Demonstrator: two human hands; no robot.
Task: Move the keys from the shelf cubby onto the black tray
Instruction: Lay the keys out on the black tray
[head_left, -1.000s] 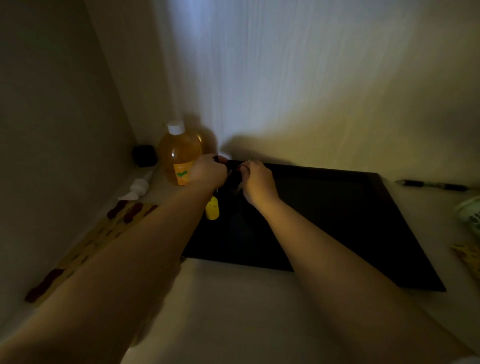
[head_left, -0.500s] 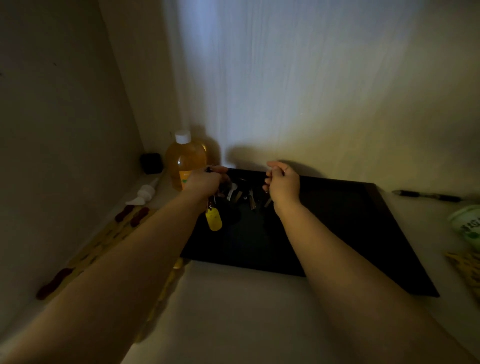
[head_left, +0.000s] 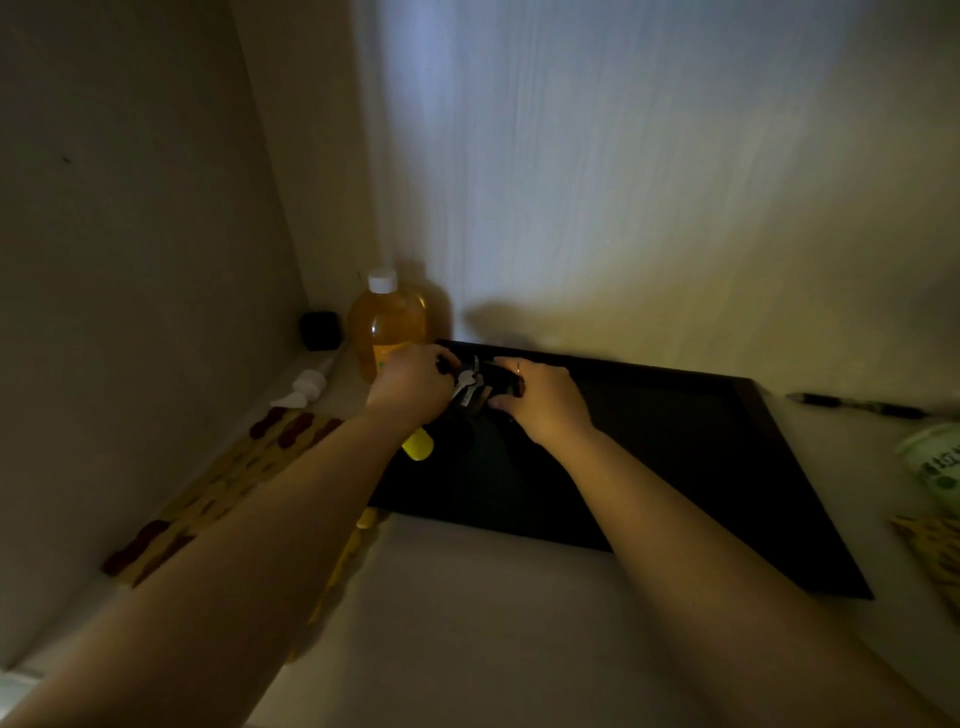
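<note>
Your left hand (head_left: 413, 384) is closing its fingers around the top of the bunch of silver metal keys (head_left: 467, 387), and the bunch is hanging over the far left corner of the flat black rectangular tray (head_left: 691, 467). Your right hand (head_left: 543, 400) is reaching in from the other side with its fingers curled toward the same bunch; the dim light is preventing you from telling whether that hand is pinching the keys or only touching them. A small yellow plastic tag (head_left: 417, 446) is hanging below your left wrist, over the tray's left edge.

The tray is lying on the pale shelf surface (head_left: 467, 623), its far edge close to the back wall. Just beside the tray's far left corner, a clear plastic bottle of amber liquid with a white cap (head_left: 387, 325) is standing upright; its label is mostly hidden behind your left hand and no writing is readable on it. A small black cube-shaped object (head_left: 320, 330) is sitting in the corner behind the bottle, and a white pump nozzle (head_left: 306, 387) is lying near it. A yellow mat with dark red marks (head_left: 223, 483) is lying along the left wall. To the right of the tray, a dark pen (head_left: 857, 406) is lying on the shelf, and a pale green lidded tub (head_left: 935, 460) is showing printed characters too blurred to read.
</note>
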